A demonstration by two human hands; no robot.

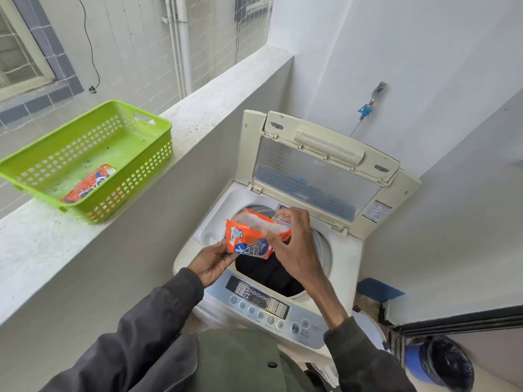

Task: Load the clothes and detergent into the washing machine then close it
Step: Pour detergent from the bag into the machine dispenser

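A white top-loading washing machine (343, 258) stands in front of me with its lid (317, 171) raised upright. Dark clothes (268, 274) lie inside the drum. Over the drum opening I hold an orange detergent packet (250, 240), its top torn open and white powder showing. My left hand (213, 264) grips the packet's lower left corner. My right hand (291, 244) holds its right side, fingers pinching the open top edge.
A green plastic basket (135, 137) sits on the concrete ledge (36, 244) to the left, with a second orange packet (89, 183) inside. The control panel (263, 304) faces me. A tap (372, 101) is on the back wall. A blue bucket (441, 363) stands lower right.
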